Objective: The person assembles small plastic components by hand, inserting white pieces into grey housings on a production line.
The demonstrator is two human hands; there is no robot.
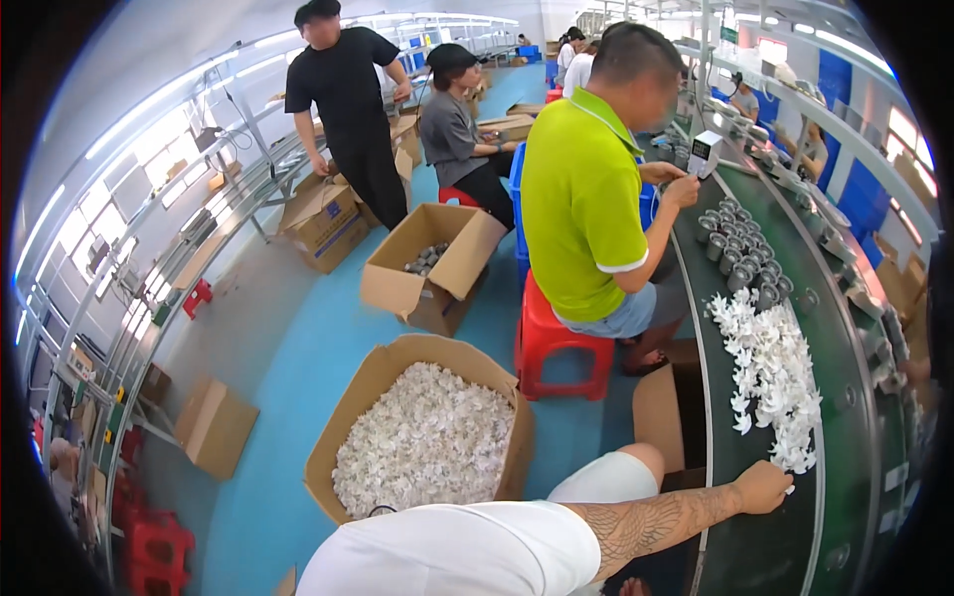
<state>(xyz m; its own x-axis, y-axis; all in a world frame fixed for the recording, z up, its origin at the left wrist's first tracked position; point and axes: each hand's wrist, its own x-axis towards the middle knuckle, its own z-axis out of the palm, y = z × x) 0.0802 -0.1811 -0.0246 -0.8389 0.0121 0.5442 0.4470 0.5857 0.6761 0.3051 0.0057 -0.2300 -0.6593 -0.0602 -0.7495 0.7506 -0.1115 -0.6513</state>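
My left hand (763, 487) reaches over the green conveyor belt (740, 541) at the right, at the near end of a long heap of small white plastic pieces (780, 377). Its fingers are curled closed, and a bit of a white piece (790, 490) shows at the fingertips. The pieces look star-like or propeller-like. My tattooed left forearm (646, 521) and white sleeve cross the lower part of the picture. Several round grey cup-shaped parts (740, 248) stand on the belt beyond the heap. My right hand is out of view.
A large carton (517, 437) full of similar white pieces stands on the blue floor beside me. A co-worker in a green shirt (586, 199) sits on a red stool (561, 348) at the belt, both hands around a small white-and-black box (704, 154). Another open carton (472, 248) holds grey parts.
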